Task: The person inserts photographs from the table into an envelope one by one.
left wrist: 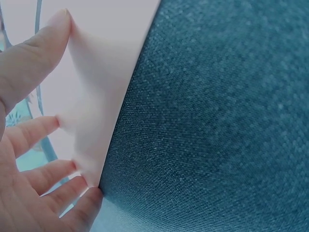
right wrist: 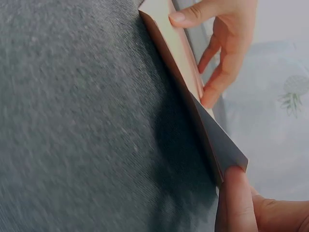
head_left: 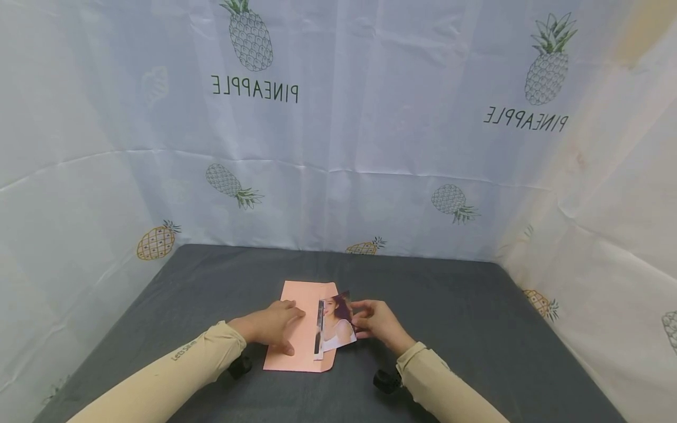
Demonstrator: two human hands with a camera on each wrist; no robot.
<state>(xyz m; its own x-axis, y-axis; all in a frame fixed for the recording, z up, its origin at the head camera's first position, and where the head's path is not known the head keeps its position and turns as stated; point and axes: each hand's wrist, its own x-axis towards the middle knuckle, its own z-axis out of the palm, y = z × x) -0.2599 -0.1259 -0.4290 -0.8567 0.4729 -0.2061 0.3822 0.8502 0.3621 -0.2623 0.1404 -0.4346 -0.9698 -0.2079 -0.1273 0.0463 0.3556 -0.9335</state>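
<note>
A peach-pink envelope (head_left: 296,346) lies flat on the dark tabletop. On its right part lies a photo print (head_left: 338,335) of a person in a white top, reaching past the envelope's right edge. A narrow strip of another print (head_left: 318,341) shows along its left side. My left hand (head_left: 270,326) rests on the envelope, fingers spread, and in the left wrist view the fingertips (left wrist: 65,166) press its surface. My right hand (head_left: 376,322) pinches the photo's right edge. The right wrist view shows that corner (right wrist: 231,152) tilted up off the table, between thumb and fingers.
The dark grey cloth tabletop (head_left: 433,305) spreads around the envelope. A white curtain (head_left: 370,117) with pineapple prints encloses the back and sides. A black wrist device (head_left: 387,382) sits under the right wrist, and another (head_left: 240,367) under the left.
</note>
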